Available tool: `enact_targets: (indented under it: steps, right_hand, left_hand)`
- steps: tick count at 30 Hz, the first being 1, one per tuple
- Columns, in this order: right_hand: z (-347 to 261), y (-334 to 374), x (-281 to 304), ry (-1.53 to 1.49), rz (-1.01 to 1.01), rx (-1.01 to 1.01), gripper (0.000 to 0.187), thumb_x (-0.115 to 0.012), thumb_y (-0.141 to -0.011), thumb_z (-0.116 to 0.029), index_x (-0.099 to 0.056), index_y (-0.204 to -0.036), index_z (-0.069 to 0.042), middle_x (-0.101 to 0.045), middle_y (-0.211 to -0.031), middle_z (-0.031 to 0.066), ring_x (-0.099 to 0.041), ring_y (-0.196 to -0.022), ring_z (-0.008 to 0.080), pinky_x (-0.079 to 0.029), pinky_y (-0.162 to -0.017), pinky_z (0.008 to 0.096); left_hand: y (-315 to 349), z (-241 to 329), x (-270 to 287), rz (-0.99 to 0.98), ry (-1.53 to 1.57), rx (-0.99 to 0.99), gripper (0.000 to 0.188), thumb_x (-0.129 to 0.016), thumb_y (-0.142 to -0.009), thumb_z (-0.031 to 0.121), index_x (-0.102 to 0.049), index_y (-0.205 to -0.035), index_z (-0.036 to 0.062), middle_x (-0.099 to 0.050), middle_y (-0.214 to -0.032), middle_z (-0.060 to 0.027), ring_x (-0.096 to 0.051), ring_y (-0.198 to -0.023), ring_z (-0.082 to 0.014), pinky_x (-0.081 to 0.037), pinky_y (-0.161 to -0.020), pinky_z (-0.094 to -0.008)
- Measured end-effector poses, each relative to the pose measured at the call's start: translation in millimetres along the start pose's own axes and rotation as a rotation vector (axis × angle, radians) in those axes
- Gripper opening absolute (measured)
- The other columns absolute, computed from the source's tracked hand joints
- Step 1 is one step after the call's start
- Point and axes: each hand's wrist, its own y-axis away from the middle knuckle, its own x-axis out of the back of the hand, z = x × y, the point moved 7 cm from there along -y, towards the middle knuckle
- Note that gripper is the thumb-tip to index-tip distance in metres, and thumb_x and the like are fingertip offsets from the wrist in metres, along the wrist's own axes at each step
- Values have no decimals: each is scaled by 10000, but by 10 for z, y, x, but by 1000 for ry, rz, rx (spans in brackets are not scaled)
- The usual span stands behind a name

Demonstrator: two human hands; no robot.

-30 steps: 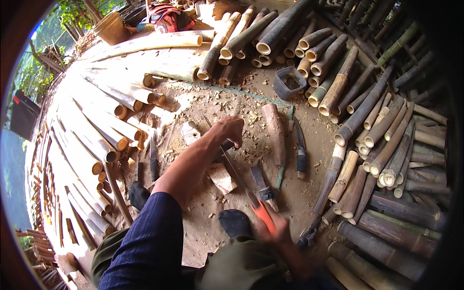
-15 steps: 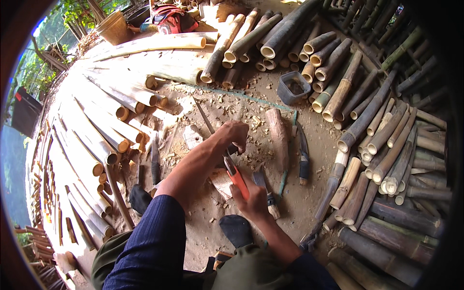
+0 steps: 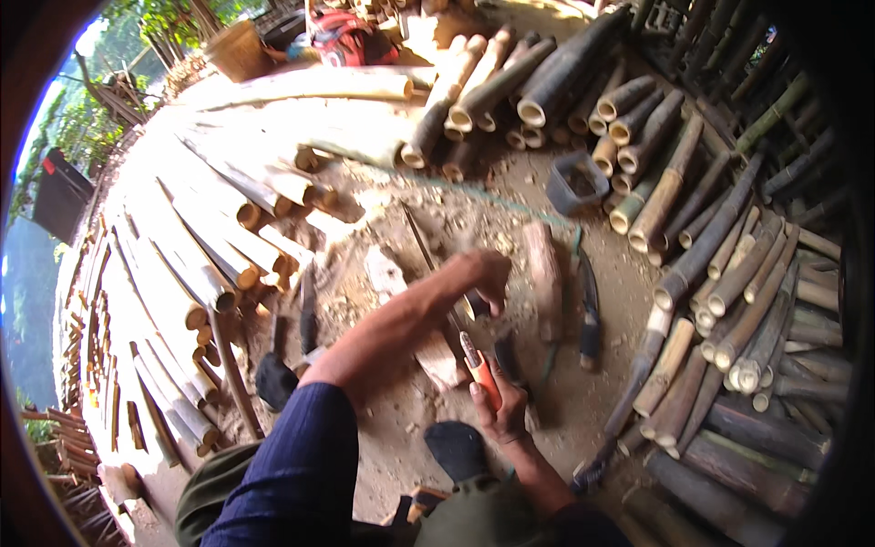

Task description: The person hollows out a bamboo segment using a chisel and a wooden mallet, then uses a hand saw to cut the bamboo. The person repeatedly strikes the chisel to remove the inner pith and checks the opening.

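My right hand (image 3: 502,410) is closed around the orange handle of a hand saw (image 3: 487,381). Its long narrow blade runs up and away to the left, passing beneath my left forearm. Beyond it, my left hand (image 3: 483,273) bends downward with its fingers curled over a short dark bamboo piece (image 3: 475,306), whose open end shows under the palm; the rest is hidden. Below my hands lies a pale wooden block (image 3: 439,363), partly covered by my forearm. The blade crosses close to the bamboo, but whether it touches is hidden.
A thick wood piece (image 3: 544,269) and a dark-handled knife (image 3: 590,319) lie to the right, another blade (image 3: 308,310) to the left. Bamboo poles (image 3: 228,292) fill the left side; more stacks (image 3: 670,182) stand right. A plastic tub (image 3: 577,182) holds something dark. Chips litter the ground.
The whole view has shifted, so the scene sits lower and to the right. The saw has drawn back toward me with my right hand; my left hand keeps its hold.
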Motion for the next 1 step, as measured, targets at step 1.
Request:
enact_targets:
  steps: [1]
  right_hand:
    - [-124,-200,-24,-76,9,-32,584,-644,-1029,-355,-605,-1442,57,-733,-1157,296,-768,-1024,395,-594,-832,422]
  left_hand:
    - [141,103,119,88,-116,-76,309,-891,-716,343,-760,-709,64,-766,-798,-115,-723,-717,-238,-587,-638,-401]
